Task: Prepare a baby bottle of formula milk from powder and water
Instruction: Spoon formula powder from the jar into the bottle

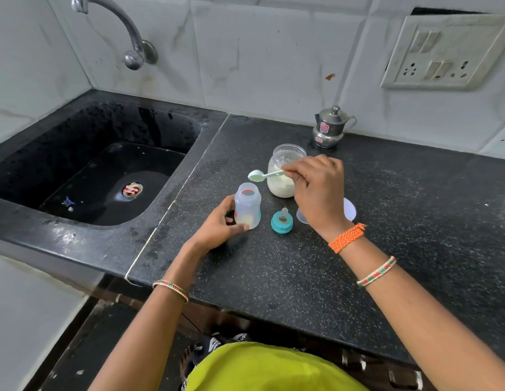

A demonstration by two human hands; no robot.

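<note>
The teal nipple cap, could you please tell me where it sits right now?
In the head view, the nipple cap stands on the counter just right of the bottle, in front of the powder jar.

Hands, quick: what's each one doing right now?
Left hand: grips the bottle on the counter.
Right hand: pinches the scoop above the bottle.

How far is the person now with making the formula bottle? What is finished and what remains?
Done: the baby bottle stands open on the counter, some powder at its bottom; the teal nipple cap lies beside it, and the powder jar is open. In hand: the left hand holds the bottle, and the right hand holds a scoop just above its mouth. Left: adding water, closing, mixing.
</note>
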